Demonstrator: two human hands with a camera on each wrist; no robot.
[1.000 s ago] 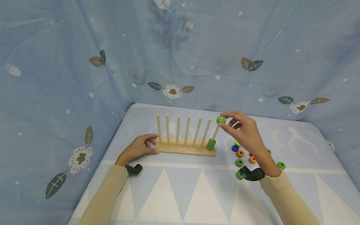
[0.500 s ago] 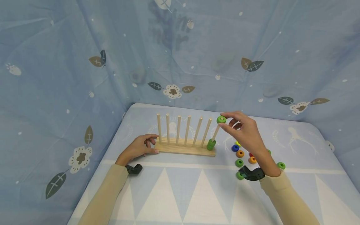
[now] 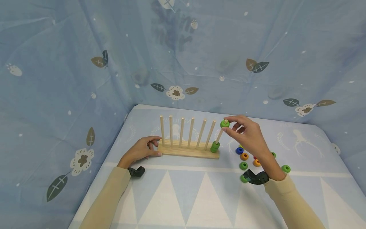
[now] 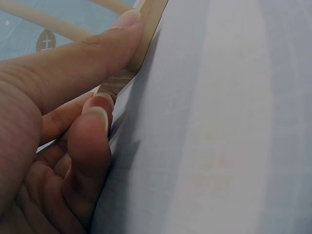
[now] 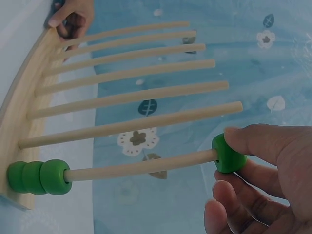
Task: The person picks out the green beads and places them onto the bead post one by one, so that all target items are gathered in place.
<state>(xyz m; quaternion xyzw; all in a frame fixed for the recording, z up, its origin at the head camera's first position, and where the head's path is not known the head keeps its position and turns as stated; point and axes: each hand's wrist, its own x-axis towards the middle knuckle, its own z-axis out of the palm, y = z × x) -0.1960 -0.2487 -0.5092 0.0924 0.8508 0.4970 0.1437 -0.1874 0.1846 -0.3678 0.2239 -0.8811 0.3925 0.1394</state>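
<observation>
Only one of the seven pegs has beads. Low on it, well down from the fingers of the right hand [image 3: 246, 133], three glossy green beads [image 5: 53, 176] sit touching in a stack against the flat, pale wooden base [image 3: 186, 151]. A fourth rounded green bead [image 3: 224, 124] is around the tip of that slim wooden peg [image 5: 141, 168], the peg's end poking out above it, with a long bare stretch down to the stack. The right thumb and forefinger are clamped on this bead from opposite sides, while the other fingers curl loosely off it.

Six bare wooden pegs [image 3: 190, 133] stand in a row to the left of those fingers. Loose on the patterned tabletop [image 3: 183, 197], below the right fingers and toward the wrist, lie a blue bead [image 3: 237, 152], two orange beads [image 3: 257, 163], several green ones [image 3: 242, 167], a red bead [image 3: 255, 157] and a yellow bead [image 3: 241, 146] (the last two are partly hidden, so their number is uncertain).

At the base's far left end, the fingers of the left hand [image 3: 142, 149] pinch the wood, thumb on the near edge.

The pinched bead looks smooth, squat and evenly painted; its hole looks only slightly wider than the peg.
</observation>
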